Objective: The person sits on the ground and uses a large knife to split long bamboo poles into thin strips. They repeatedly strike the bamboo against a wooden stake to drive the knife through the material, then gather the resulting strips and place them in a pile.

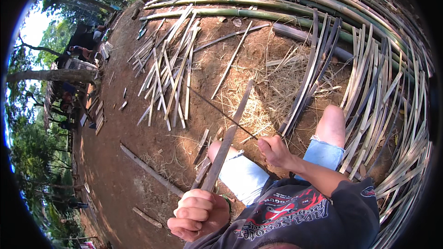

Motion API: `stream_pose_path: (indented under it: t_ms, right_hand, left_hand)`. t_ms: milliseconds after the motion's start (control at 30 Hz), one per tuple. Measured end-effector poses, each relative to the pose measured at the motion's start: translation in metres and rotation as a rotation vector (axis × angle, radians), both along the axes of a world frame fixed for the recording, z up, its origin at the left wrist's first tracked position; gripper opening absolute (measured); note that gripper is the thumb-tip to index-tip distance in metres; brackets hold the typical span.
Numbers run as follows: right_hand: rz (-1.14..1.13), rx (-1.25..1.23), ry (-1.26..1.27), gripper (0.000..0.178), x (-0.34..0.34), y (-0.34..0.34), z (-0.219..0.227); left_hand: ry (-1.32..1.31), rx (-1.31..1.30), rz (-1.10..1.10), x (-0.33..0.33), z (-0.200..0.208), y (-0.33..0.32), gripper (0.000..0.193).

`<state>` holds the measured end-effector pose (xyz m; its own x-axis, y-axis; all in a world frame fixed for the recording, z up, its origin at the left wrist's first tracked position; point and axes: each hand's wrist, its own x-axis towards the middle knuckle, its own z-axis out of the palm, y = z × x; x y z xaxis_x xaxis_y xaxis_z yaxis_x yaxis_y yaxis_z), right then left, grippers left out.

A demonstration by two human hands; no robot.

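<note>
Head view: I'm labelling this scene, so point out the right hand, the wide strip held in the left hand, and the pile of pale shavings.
Right hand (274, 151), head view: middle of the hand.
Wide strip (225, 145), head view: middle of its length.
Pale shavings (273, 85), head view: middle of the pile.

Left hand (199, 213) and right hand (275, 151) both curl closed.

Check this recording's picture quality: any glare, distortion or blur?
Head view: fisheye bends the poles into arcs, with black corners; head view: sky at left glares white, sunlight brightens the shavings; head view: held strip shows no obvious blur.
</note>
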<state>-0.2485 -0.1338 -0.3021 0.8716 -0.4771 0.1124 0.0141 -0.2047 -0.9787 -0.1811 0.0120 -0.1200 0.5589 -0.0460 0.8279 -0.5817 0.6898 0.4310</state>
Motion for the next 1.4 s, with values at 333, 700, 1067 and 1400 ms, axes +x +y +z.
stream_pose_path:
  t_ms: [333,700,1067,1400]
  right_hand:
    - [-0.056,0.042,-0.009,0.06,0.01,-0.006,-0.027]
    - [-0.109,0.03,0.115,0.062,0.018,-0.026,-0.071]
    - [-0.053,0.06,0.017,0.064,0.01,-0.014,-0.072]
    - [-0.107,-0.044,-0.034,0.063,0.012,-0.013,-0.07]
  left_hand:
    - [-0.047,0.008,0.035,-0.001,0.002,-0.005,0.042]
    - [-0.026,0.027,0.022,0.001,0.001,-0.008,0.042]
    - [-0.012,-0.016,-0.034,0.008,-0.004,-0.004,0.042]
    - [-0.024,0.029,-0.073,0.001,0.004,0.003,0.04]
